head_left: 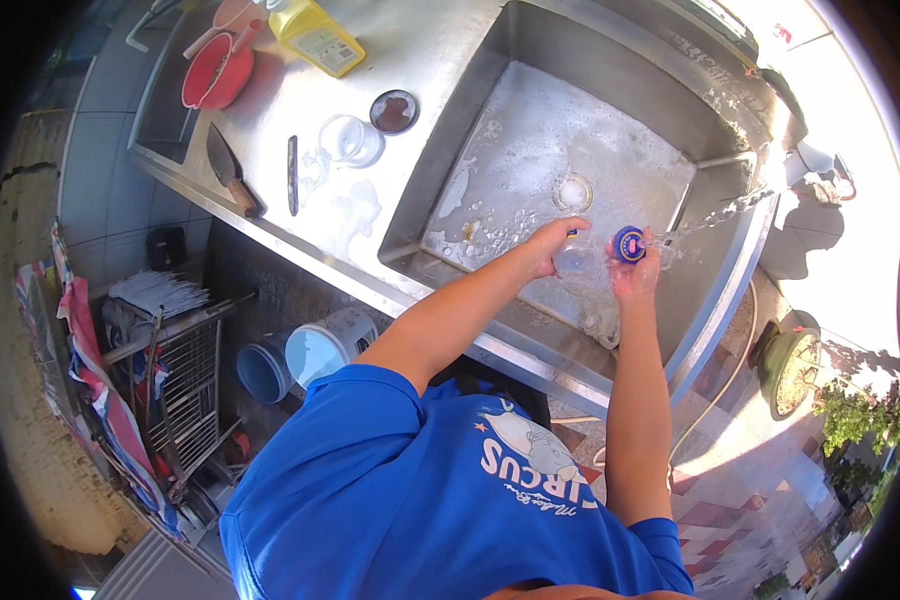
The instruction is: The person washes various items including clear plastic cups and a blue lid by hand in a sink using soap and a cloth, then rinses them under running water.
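Currently I see the left hand [550, 247] gripping what seems a clear jar [574, 264], the right hand [638, 274] with fingers around a blue lid [628, 244], inside the sink [592, 142].

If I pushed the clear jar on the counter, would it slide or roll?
The clear jar might slide easily, because there's a wet patch beside it on the counter. It could roll if it were on its side, since its walls are round. Maybe it's breakable too: it's see-through like glass, but I can't tell glass from plastic.
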### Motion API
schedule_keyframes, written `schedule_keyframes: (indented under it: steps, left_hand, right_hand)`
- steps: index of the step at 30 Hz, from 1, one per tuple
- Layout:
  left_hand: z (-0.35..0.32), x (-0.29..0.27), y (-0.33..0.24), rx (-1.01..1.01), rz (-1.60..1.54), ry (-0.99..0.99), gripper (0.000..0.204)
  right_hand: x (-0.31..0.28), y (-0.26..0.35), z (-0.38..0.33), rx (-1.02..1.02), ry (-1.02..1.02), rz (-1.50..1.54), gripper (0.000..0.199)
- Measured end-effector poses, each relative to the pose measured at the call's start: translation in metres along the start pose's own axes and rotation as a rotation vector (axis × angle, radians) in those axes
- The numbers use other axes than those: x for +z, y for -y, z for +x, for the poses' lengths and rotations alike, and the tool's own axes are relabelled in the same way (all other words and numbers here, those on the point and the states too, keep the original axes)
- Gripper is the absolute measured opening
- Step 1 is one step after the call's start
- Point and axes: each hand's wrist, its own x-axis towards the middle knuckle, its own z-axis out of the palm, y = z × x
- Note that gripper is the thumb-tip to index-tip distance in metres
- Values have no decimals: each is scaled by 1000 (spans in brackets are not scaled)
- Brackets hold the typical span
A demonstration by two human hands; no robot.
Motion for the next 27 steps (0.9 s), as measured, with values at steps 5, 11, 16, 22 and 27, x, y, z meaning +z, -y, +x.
schedule_keyframes:
  steps: [5,11,16,22,27]
  left_hand:
    - [3,35,27,-193,-291,168,40]
    - [11,35,36,256,304,-5,62]
    - [8,45,35,519,877,-107,86]
    - [0,66,37,982,1096,-82,85]
    - [17,69,45,970,1045,-109,83]
  right_hand:
    - [-35,10,-37,75,42,-13,37]
    - [-51,18,-73,-13,56,-69,35]
    - [-98,3,-93,-197,105,-170,34]
    - [-107,-7,-119,-309,11,-373,38]
    - [-129,-18,-121,-545,-49,-775,47]
